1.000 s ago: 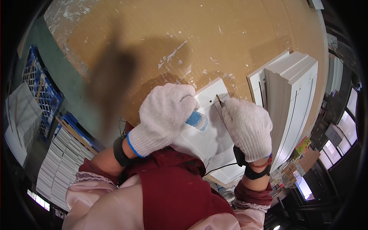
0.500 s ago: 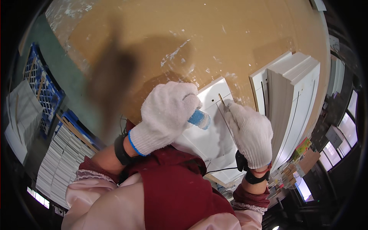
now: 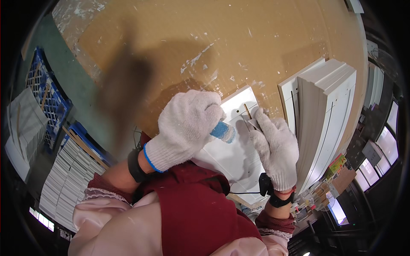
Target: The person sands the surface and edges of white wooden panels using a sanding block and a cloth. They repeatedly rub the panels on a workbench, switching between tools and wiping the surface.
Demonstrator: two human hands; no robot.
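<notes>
My left hand (image 3: pixel 188 128), in a white knit glove, is closed around a tool with a blue end (image 3: pixel 223 131) that points right, over a white panel (image 3: pixel 232 160). The panel lies on the brown worktop in front of me. My right hand (image 3: pixel 275 149), also gloved, rests on the panel with its fingers stretched toward the far edge. Its fingertips touch a small pale piece (image 3: pixel 255 123) beside a thin wooden stick (image 3: pixel 247 111) that lies on the panel's far end. A dark band with a cable sits on my right wrist.
A tall stack of white panels (image 3: pixel 326 115) stands at the right, close to my right hand. The brown worktop (image 3: pixel 222 38), with white flecks, stretches beyond. At the left are blue crates (image 3: pixel 42 98) and stacked white sheets (image 3: pixel 64 179).
My right hand has slid back from the wooden stick and flattened its fingers on the panel. My left hand with the blue-ended tool has stayed over the panel, shifting only slightly.
</notes>
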